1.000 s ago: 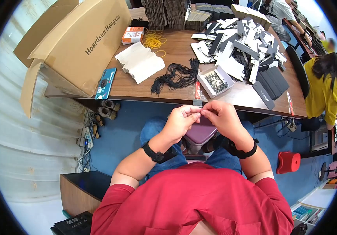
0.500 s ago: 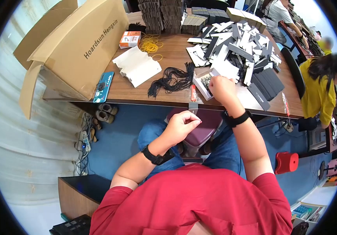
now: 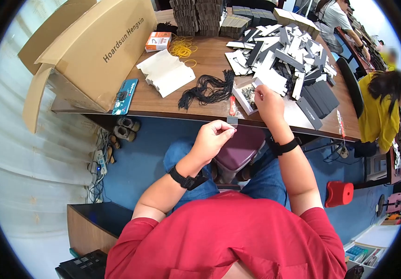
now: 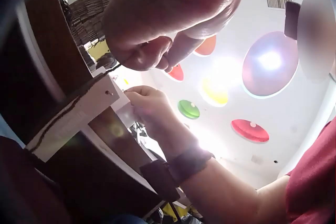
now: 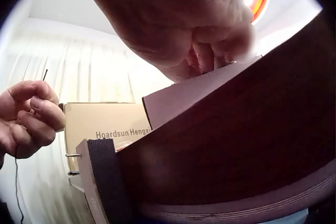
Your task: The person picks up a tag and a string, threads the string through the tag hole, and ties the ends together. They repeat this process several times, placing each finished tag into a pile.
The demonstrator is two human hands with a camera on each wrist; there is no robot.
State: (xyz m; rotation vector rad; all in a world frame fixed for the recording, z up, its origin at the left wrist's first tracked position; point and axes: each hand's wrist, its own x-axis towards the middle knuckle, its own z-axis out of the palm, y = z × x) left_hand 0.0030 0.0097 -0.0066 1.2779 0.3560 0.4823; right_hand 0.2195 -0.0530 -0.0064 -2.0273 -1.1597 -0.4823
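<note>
My left hand point(image 3: 209, 142) pinches a thin black cord point(image 5: 17, 182) between thumb and fingertips, short of the table edge. In the left wrist view the cord runs down in front of a white card point(image 4: 79, 121) that has a small hole. A grey block point(image 3: 232, 121) sticks out from the table edge. My right hand point(image 3: 271, 109) is over a small white box point(image 3: 245, 100) of tiny metal parts point(image 3: 248, 93), its bent fingertips down at the box. Whether they hold a part is hidden.
Black cords point(image 3: 207, 88) lie left of the box, with an unfolded white card point(image 3: 165, 73) beyond. Black and white strips point(image 3: 279, 51) are heaped behind. A large carton point(image 3: 102, 51) stands at left; a purple stool point(image 3: 240, 149) is below the edge.
One second ago both hands met in front of the table edge. My right hand has since moved away to the white box, while my left stays near the edge with the cord.
</note>
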